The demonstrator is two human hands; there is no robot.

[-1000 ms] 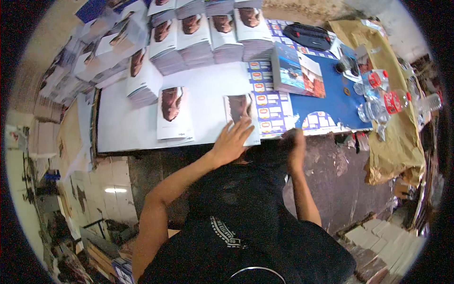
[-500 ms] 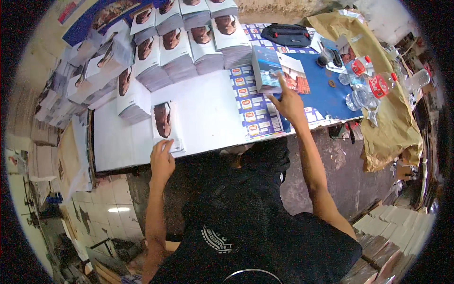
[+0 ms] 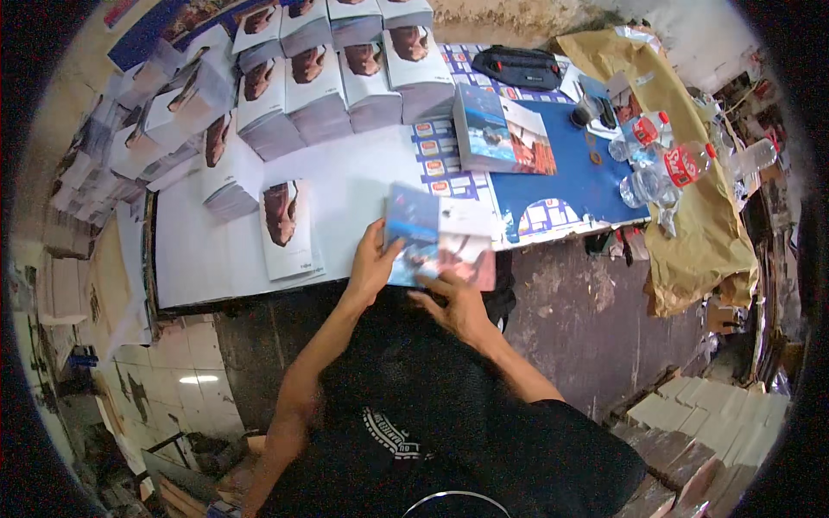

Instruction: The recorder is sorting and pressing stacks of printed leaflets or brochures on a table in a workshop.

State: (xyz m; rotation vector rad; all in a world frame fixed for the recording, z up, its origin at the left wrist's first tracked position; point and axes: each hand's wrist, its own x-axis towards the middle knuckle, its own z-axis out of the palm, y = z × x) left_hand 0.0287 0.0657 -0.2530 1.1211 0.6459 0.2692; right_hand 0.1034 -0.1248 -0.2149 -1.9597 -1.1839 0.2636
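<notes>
A glossy printed sheet (image 3: 442, 237), blue on its left half and pale with reddish brown on its right, is held up over the table's front edge. My left hand (image 3: 374, 266) grips its left edge, thumb on the front. At the lower edge, my right hand (image 3: 458, 304) has its bent fingers on the same sheet, slightly blurred. A stack of matching sheets (image 3: 527, 138) lies beyond it to the right. Left of my hands, a small pile of folded white leaflets (image 3: 287, 224) with a brown picture rests on the white tabletop (image 3: 350, 186).
Tall stacks of white leaflets (image 3: 319, 95) line the back and left. A black waist bag (image 3: 518, 67), plastic bottles (image 3: 682, 164) and a tape roll (image 3: 596, 158) lie at the right, beside brown wrapping paper (image 3: 712, 233). Paper bundles (image 3: 708, 423) sit at lower right.
My right hand has come from the sheet stack toward me, and a printed sheet is now between my hands. My left hand has left the leaflet pile and moved right onto that sheet.
</notes>
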